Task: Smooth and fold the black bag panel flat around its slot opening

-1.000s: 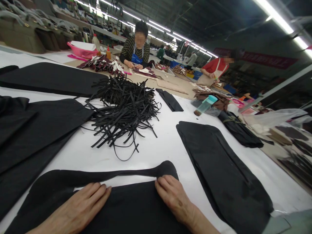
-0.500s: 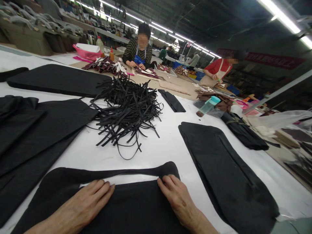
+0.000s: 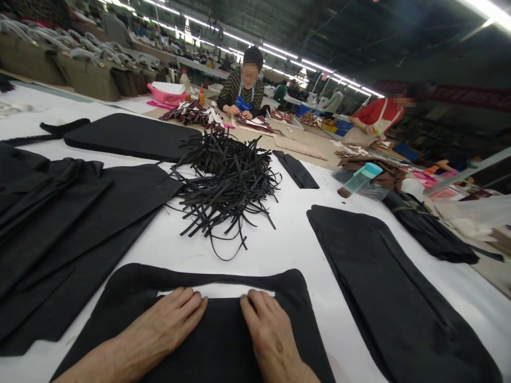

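Note:
A black fabric panel [image 3: 223,340] with rounded corners and a long slot near its far edge lies on the table in front of me. White shows through the slot. My left hand [image 3: 167,319] rests on the panel's left part, its fingers bent together on the near edge of the slot. My right hand [image 3: 271,330] grips that same edge a little further right, fingers curled down. The fingertips of both are partly hidden against the fabric.
Beyond the panel lies a heap of black strips [image 3: 227,181]. Folded black pieces [image 3: 64,213] are at left, stacked panels [image 3: 383,287] at right. A black slab [image 3: 131,135], a bottle [image 3: 360,180] and a small folded piece [image 3: 296,169] lie farther off. Co-workers [image 3: 247,88] sit across.
My right hand has moved left along the slot's edge, closer to my left hand. The slot's right end is now uncovered. The view has shifted left.

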`<action>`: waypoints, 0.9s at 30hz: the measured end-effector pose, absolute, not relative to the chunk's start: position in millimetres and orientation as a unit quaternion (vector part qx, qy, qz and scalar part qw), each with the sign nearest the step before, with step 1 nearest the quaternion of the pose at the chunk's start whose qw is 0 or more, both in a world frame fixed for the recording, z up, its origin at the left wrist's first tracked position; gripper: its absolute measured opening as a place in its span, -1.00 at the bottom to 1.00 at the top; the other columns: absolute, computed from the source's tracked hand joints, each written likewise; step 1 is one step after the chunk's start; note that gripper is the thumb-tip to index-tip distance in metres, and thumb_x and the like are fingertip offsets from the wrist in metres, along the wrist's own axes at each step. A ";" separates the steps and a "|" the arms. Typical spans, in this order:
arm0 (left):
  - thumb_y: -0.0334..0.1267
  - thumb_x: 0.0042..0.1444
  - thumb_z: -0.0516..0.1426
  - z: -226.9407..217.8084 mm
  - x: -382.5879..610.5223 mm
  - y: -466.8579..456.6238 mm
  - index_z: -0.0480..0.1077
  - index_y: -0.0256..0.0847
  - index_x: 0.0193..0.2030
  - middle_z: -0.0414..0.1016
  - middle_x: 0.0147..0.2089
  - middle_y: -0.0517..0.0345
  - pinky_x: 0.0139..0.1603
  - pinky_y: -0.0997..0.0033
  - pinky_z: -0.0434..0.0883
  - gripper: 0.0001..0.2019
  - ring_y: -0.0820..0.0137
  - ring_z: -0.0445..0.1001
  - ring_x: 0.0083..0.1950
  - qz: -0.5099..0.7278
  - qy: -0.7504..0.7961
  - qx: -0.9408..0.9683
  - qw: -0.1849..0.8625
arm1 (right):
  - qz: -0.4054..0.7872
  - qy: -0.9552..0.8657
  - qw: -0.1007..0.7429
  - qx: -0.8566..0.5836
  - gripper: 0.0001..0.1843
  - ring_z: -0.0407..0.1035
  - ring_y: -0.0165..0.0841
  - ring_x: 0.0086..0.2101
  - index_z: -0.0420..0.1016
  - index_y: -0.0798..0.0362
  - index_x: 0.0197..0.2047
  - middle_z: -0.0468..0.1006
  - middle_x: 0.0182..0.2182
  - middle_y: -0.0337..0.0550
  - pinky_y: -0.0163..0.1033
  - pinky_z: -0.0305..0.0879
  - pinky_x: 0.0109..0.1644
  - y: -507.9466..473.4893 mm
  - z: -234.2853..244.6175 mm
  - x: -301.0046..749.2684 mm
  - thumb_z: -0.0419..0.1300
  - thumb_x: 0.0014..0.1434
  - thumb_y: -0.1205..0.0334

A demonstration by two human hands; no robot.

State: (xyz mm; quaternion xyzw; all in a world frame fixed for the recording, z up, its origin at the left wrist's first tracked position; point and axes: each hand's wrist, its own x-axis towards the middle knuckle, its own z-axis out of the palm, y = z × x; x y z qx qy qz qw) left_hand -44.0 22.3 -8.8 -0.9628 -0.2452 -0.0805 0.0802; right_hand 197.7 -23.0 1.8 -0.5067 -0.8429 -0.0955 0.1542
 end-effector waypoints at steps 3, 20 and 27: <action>-0.57 0.07 0.01 -11.6 -45.4 22.1 0.22 -0.31 0.10 0.36 -0.09 0.02 -0.02 0.33 0.31 -0.58 0.28 0.30 -0.07 -0.070 -0.254 -0.962 0.071 | -0.077 -0.861 0.165 -0.475 -0.67 0.27 -0.25 -0.32 0.37 0.19 -0.06 0.42 -0.27 -0.03 -0.18 0.33 -0.28 -16.7 -8.5 179.6 -0.07 0.18 0.53; -0.63 0.05 -0.07 0.9 -46.1 20.7 0.18 -0.31 0.14 0.34 -0.04 0.01 0.01 0.30 0.33 -0.52 0.27 0.29 -0.02 -0.041 -0.259 -0.964 0.053 | -0.113 -0.851 0.151 -0.491 -0.60 0.31 -0.20 -0.21 0.36 0.25 -0.04 0.43 -0.26 0.04 -0.14 0.38 -0.15 -39.1 -4.5 244.1 -0.16 0.16 0.60; -0.53 0.14 -0.04 1.8 -46.7 22.3 0.18 -0.34 0.13 0.33 -0.04 0.01 0.00 0.28 0.30 -0.61 0.26 0.27 -0.06 -0.036 -0.245 -0.968 0.048 | -0.108 -0.832 0.167 -0.519 -0.63 0.33 -0.21 -0.31 0.36 0.14 -0.11 0.43 -0.27 0.04 -0.17 0.38 -0.28 -26.4 3.4 185.7 -0.11 0.10 0.59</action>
